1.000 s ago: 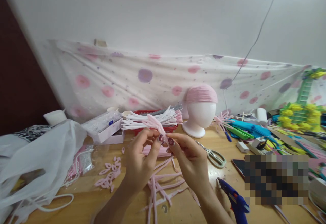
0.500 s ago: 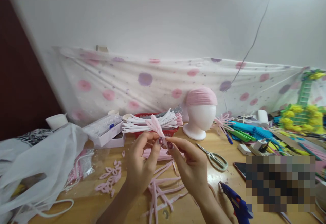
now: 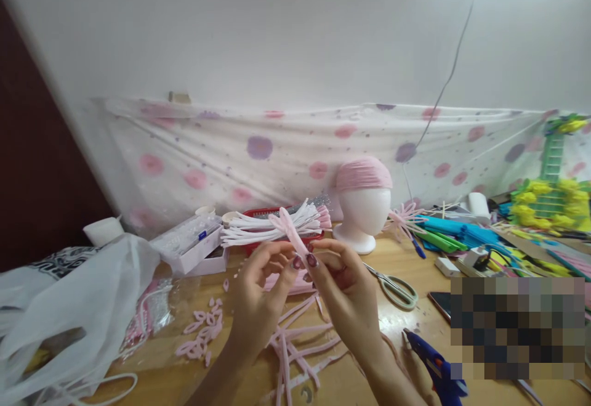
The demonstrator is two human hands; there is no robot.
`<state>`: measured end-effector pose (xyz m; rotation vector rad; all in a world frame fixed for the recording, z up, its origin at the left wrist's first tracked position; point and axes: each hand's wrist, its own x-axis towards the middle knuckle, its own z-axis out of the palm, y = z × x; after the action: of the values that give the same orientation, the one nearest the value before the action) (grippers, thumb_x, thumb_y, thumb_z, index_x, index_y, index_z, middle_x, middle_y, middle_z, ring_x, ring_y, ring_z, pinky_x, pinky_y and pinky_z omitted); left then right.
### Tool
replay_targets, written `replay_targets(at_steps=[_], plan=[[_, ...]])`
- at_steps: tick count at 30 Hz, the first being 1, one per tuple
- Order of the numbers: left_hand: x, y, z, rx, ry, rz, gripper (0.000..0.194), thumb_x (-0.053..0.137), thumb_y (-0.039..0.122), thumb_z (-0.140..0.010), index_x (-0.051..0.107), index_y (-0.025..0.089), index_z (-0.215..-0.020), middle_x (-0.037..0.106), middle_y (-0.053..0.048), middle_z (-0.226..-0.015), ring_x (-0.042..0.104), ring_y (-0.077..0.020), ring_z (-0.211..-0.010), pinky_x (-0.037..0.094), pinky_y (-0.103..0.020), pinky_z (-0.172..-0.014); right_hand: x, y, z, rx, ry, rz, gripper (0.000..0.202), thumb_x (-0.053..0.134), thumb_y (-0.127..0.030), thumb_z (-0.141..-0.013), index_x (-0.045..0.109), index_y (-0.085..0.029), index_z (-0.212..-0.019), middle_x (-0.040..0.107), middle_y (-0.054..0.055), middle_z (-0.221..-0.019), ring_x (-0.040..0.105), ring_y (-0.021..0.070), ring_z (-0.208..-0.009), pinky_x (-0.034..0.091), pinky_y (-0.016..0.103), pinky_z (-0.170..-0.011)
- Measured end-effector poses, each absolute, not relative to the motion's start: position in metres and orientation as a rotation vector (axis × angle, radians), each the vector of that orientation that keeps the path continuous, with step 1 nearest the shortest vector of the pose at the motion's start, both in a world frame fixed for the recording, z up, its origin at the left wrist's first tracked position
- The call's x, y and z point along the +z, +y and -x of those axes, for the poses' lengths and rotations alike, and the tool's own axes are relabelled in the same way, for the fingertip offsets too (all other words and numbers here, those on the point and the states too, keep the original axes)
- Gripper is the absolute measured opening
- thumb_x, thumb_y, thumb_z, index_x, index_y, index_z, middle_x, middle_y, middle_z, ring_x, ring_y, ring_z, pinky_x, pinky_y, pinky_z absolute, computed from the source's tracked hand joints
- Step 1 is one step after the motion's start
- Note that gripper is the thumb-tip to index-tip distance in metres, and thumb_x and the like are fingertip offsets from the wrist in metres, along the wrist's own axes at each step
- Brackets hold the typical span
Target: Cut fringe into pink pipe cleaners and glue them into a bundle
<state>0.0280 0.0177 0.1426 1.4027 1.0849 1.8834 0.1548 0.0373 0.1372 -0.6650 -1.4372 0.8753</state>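
Both hands meet in the middle of the view over the table. My left hand (image 3: 263,289) and my right hand (image 3: 348,289) pinch a pale pink pipe cleaner piece (image 3: 292,231) between thumbs and fingers. Its folded strands point up and to the left; its lower end is hidden by my fingers. Below the hands lie loose pink pipe cleaners (image 3: 289,357), some crossing each other. To the left of my left hand is a pile of small pink loops (image 3: 203,335). Behind the hands, a bundle of white pipe cleaners (image 3: 249,227) rests on a red basket (image 3: 252,247).
A white foam head (image 3: 364,212) with a pink covering stands behind. At right lie scissors (image 3: 397,292), a blue glue gun (image 3: 436,366), a phone (image 3: 438,304) and blue pipe cleaners (image 3: 447,228). White plastic bags (image 3: 111,283) and a box (image 3: 198,249) crowd the left.
My fingers have shifted on the pink piece, and its strands look straighter and closer together. The right fingers have moved up along it. The camera view has shifted slightly.
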Motion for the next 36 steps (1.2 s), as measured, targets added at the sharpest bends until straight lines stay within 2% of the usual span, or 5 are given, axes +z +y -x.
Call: replay_targets(at_steps=[4, 15, 22, 29, 36], plan=[[0.146, 0.020, -0.033, 1.803, 0.940, -1.292, 0.017, 0.075, 0.034, -0.076, 0.077, 0.018, -0.082, 0.070, -0.008, -0.102, 0.064, -0.0215, -0.097, 0.053, -0.027, -0.080, 0.137, 0.036, -0.152, 0.935, -1.413, 0.632, 0.016, 0.063, -0.032, -0.091, 0.055, -0.023, -0.100, 0.069, 0.001, -0.079, 0.063, 0.0130, -0.070, 0.050, 0.025, -0.066], [0.139, 0.025, -0.027, 1.822, 0.985, -1.233, 0.015, 0.073, 0.032, -0.079, 0.080, 0.021, -0.087, 0.069, -0.007, -0.099, 0.064, -0.0199, -0.094, 0.052, -0.027, -0.080, 0.129, 0.037, -0.145, 1.223, -1.506, 0.540, 0.020, 0.048, -0.042, -0.099, 0.045, -0.024, -0.107, 0.057, -0.003, -0.075, 0.055, 0.0115, -0.064, 0.047, 0.023, -0.061], [0.148, 0.025, -0.007, 1.740, 1.036, -1.468, 0.027, 0.070, 0.044, -0.082, 0.079, 0.020, -0.091, 0.071, -0.010, -0.105, 0.063, -0.0230, -0.101, 0.049, -0.030, -0.091, 0.129, 0.044, -0.149, 0.976, -1.726, 0.615, 0.035, 0.036, -0.043, -0.102, 0.043, -0.021, -0.076, 0.038, -0.005, -0.064, 0.033, 0.0110, -0.056, 0.029, 0.024, -0.052], [0.158, 0.024, 0.031, 1.880, 0.907, -1.130, 0.040, 0.068, 0.055, -0.080, 0.072, 0.016, -0.089, 0.058, 0.001, -0.066, 0.049, -0.0090, -0.056, 0.043, -0.020, -0.053, 0.133, 0.048, -0.162, 0.693, -2.008, 0.636, 0.031, 0.037, -0.034, -0.102, 0.047, -0.021, -0.074, 0.046, -0.003, -0.065, 0.042, 0.0123, -0.060, 0.033, 0.024, -0.057], [0.177, 0.007, 0.025, 1.750, 0.854, -0.936, 0.041, 0.083, 0.050, -0.063, 0.069, 0.014, -0.076, 0.051, 0.005, -0.056, 0.043, -0.0050, -0.048, 0.035, -0.014, -0.043, 0.140, 0.049, -0.162, 0.742, -2.231, 0.542, 0.031, 0.035, -0.028, -0.101, 0.040, -0.022, -0.072, 0.045, -0.004, -0.064, 0.042, 0.0113, -0.059, 0.034, 0.022, -0.057]])
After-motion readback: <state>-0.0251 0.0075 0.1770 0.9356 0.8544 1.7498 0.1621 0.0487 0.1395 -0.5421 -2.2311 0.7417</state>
